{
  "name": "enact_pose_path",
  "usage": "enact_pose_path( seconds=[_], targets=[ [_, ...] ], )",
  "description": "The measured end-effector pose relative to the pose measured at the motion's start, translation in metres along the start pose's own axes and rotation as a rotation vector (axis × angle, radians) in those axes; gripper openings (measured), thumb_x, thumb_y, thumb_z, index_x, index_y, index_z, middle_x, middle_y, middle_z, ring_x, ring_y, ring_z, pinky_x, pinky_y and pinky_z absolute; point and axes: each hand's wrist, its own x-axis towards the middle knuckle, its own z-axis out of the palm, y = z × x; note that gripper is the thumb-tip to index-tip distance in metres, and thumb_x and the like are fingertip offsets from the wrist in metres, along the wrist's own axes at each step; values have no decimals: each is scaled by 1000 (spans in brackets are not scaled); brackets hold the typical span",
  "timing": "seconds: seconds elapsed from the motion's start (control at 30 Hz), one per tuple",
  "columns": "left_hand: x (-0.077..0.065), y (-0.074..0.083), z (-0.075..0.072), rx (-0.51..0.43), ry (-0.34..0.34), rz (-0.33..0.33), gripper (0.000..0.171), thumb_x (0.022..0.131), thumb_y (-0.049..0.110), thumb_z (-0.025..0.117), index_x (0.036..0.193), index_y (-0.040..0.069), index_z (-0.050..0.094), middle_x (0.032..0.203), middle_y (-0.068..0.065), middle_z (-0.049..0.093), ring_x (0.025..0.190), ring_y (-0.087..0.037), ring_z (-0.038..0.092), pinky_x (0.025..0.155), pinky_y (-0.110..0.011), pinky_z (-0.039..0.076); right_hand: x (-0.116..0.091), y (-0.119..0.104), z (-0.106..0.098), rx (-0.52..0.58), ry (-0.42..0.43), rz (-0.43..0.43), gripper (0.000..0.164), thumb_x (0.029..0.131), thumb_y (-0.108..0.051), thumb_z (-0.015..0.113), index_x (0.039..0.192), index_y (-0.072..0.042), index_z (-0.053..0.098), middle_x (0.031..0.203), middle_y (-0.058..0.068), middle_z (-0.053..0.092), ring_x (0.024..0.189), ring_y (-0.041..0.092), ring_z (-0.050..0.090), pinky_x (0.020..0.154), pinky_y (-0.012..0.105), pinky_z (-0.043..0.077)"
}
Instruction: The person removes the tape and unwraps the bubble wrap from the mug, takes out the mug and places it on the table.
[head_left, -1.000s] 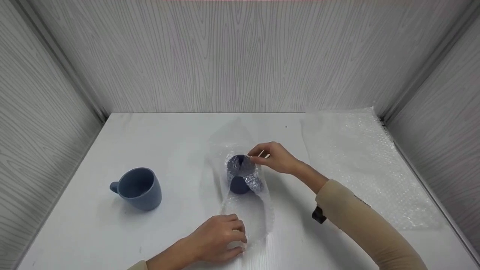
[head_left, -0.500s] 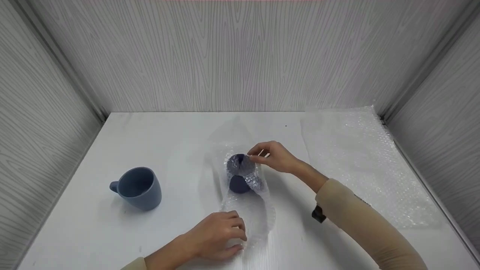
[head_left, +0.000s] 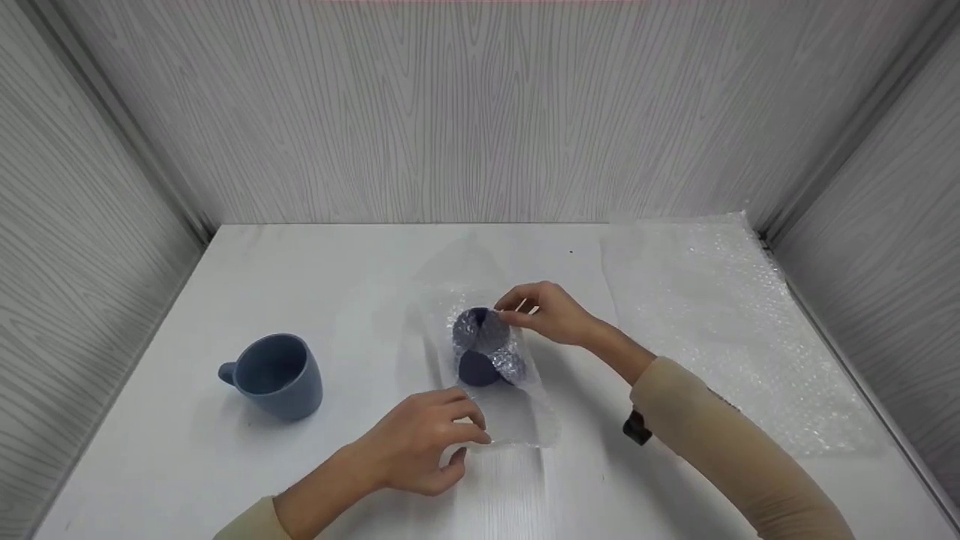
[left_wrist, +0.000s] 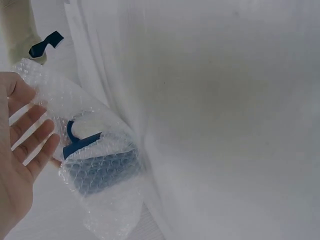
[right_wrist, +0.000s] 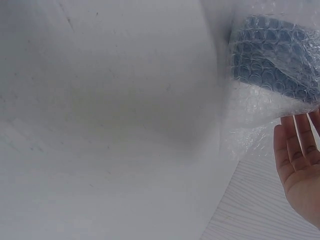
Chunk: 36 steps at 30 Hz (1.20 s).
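Observation:
A dark blue mug (head_left: 478,370) stands partly covered by a sheet of bubble wrap (head_left: 517,412) in the middle of the table. In the left wrist view, the handle of this mug (left_wrist: 73,131) pokes out uncovered. My right hand (head_left: 553,313) pinches the wrap at the mug's far right rim, while its other fingers lie along the wrapped side in the right wrist view. Nearer the front, my left hand (head_left: 420,442) holds the wrap's raised near edge at the fingertips, with the thumb a little apart in the head view. Plastic layers blur the mug's lower part.
To the left stands a second blue mug (head_left: 281,379), unwrapped, its handle pointing left. Another bubble wrap sheet (head_left: 720,330) lies flat on the right of the white table (head_left: 337,277). Wood-patterned panels (head_left: 480,112) enclose the back and both sides.
My left hand has moved up and away from the table's front, and the near edge of the bubble wrap has come along toward the mug. My right hand has stayed put.

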Motion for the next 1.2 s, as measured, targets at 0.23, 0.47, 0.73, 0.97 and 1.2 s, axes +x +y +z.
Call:
enact_pose_path(
  seconds=[0.23,0.47,0.73,0.97,1.2],
  targets=[
    [4,-11,-14,26,23,-38,21,77,15,80,98,21,80,101,5,75,94,-13,68,78,-25,60,-1,0,-1,-16,-8,-5,23,103,-20,70,121,-8,77,114,12,78,100,27,74,86,29,60],
    [10,-28,-23,86,56,-79,17,83,20,83,100,19,80,100,3,76,92,-14,67,75,-25,59,-1,0,-2,-22,-7,-15,23,103,-21,70,121,-8,77,113,12,79,101,30,74,87,28,60],
    [15,-51,-26,139,88,-156,21,85,21,83,105,17,80,100,1,75,96,-16,68,77,-29,61,0,0,-1,-20,-4,-27,22,102,-19,71,120,-8,77,112,11,79,99,26,75,86,27,60],
    [18,-57,-20,129,54,-231,21,90,26,81,108,16,80,104,0,75,102,-17,68,80,-30,62,1,3,-1,-30,4,-38,22,102,-18,71,120,-8,77,113,12,79,102,26,75,89,30,61],
    [21,-63,-12,183,40,-274,22,93,28,80,111,15,79,109,1,75,109,-17,69,91,-32,63,0,1,-2,-29,1,-33,22,102,-19,71,120,-8,77,114,12,79,100,26,75,87,31,61]
  ],
)
